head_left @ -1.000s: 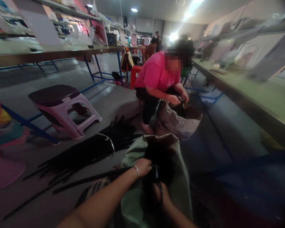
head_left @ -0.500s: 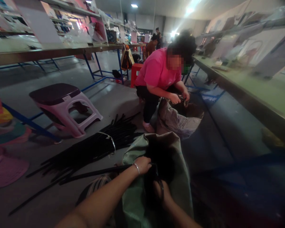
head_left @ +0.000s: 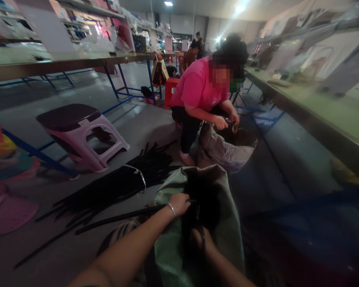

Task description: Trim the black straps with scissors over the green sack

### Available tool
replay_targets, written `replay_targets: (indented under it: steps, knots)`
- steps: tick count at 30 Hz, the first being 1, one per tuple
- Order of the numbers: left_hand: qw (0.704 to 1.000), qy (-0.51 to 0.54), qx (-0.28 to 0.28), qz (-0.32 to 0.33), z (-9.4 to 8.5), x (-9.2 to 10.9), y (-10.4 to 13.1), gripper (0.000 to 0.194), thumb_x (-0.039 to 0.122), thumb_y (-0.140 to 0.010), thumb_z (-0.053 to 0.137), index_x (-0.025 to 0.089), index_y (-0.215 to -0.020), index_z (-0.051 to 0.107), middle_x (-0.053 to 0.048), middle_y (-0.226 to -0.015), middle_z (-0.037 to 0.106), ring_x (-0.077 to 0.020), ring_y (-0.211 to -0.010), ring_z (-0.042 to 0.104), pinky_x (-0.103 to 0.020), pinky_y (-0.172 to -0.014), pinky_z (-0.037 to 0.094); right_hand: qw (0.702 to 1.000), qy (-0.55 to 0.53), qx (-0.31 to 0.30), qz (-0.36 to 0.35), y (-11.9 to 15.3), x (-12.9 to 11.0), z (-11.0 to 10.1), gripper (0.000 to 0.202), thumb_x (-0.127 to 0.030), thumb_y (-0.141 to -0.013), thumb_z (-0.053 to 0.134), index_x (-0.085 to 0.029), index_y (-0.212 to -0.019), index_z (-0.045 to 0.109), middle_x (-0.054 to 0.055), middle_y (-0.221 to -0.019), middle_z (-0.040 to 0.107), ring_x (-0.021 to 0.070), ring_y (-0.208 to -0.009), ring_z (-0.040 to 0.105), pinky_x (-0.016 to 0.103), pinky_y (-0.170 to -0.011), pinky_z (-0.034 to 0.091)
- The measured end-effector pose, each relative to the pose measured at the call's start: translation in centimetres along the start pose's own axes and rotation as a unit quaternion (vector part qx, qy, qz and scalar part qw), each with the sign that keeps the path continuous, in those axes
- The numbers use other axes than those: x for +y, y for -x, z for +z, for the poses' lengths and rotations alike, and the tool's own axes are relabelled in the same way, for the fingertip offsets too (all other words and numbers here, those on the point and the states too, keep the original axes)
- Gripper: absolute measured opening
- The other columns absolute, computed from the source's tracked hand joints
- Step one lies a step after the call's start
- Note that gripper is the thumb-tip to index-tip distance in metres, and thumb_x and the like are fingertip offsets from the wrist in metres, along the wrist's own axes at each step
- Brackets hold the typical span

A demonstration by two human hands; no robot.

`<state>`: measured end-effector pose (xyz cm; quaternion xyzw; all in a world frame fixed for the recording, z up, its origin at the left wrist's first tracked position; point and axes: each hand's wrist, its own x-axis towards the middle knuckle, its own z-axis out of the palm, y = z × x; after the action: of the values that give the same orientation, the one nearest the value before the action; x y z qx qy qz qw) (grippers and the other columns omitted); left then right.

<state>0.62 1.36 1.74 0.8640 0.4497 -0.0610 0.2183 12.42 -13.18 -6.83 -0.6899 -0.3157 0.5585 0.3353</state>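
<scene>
Darkness inside the green sack (head_left: 170,255) hides its contents, swallows some fingers of the right hand (head_left: 208,241) and obscures the blades of the scissors (head_left: 203,234); the sack's near part is cut off. The left hand (head_left: 179,204) covers part of the black rod (head_left: 116,219). Whatever the co-worker (head_left: 194,85) grips is too small to tell. Items on the right surface (head_left: 326,105) are blurred.

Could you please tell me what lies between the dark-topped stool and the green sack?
In the head view, a tied bundle of black rods lies on the floor between the stool and the green sack.
</scene>
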Motion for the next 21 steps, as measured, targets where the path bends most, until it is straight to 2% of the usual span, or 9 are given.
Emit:
replay_targets:
  steps: [5, 11, 16, 19, 21]
  knots:
    - [1.0, 0.008, 0.009, 0.007, 0.5, 0.0, 0.0, 0.028, 0.035, -0.083, 0.045, 0.022, -0.099, 0.065, -0.006, -0.101, 0.068, -0.0217, -0.097, 0.062, -0.031, -0.082, 0.048, 0.998, 0.019, -0.042, -0.044, 0.4, -0.3, 0.3, 0.018, -0.034, -0.07, 0.053, -0.017, -0.072, 0.056, 0.004, -0.065, 0.061, 0.0169, -0.061, 0.056, 0.026, -0.057, 0.044]
    - [0.999, 0.019, -0.021, 0.03, 1.1, 1.0, 0.3, 0.027, 0.034, -0.081, 0.047, 0.022, -0.095, 0.067, -0.005, -0.098, 0.07, -0.022, -0.095, 0.064, -0.03, -0.08, 0.049, 0.995, 0.027, -0.049, -0.088, -0.1, 0.5, -0.1, 0.024, -0.038, -0.074, 0.053, -0.016, -0.081, 0.058, 0.005, -0.073, 0.064, 0.0185, -0.066, 0.056, 0.028, -0.062, 0.045]
    - [0.999, 0.024, -0.022, 0.04, 0.7, 1.4, 0.6, 0.028, 0.034, -0.081, 0.046, 0.021, -0.093, 0.068, -0.005, -0.096, 0.07, -0.0218, -0.091, 0.064, -0.029, -0.076, 0.049, 0.992, 0.056, -0.055, -0.096, 0.4, -0.5, -0.7, 0.031, -0.042, -0.076, 0.052, -0.014, -0.088, 0.059, 0.007, -0.078, 0.066, 0.021, -0.071, 0.059, 0.03, -0.066, 0.046]
    - [0.998, 0.046, -0.02, 0.041, 0.4, 1.2, 0.6, 0.029, 0.034, -0.082, 0.046, 0.022, -0.097, 0.068, -0.004, -0.097, 0.07, -0.0197, -0.092, 0.063, -0.027, -0.078, 0.048, 0.986, 0.093, -0.049, -0.133, 0.8, -1.2, -1.1, 0.03, -0.04, -0.076, 0.053, -0.014, -0.091, 0.059, 0.008, -0.086, 0.066, 0.0214, -0.078, 0.059, 0.031, -0.072, 0.046]
    - [0.997, 0.062, -0.021, 0.045, 0.3, 1.0, 0.4, 0.03, 0.034, -0.082, 0.046, 0.022, -0.1, 0.068, -0.004, -0.097, 0.07, -0.0186, -0.09, 0.063, -0.026, -0.078, 0.047, 0.981, 0.124, -0.047, -0.14, 0.9, -1.5, -1.3, 0.028, -0.038, -0.076, 0.053, -0.015, -0.091, 0.059, 0.007, -0.085, 0.066, 0.0205, -0.077, 0.058, 0.03, -0.071, 0.046]
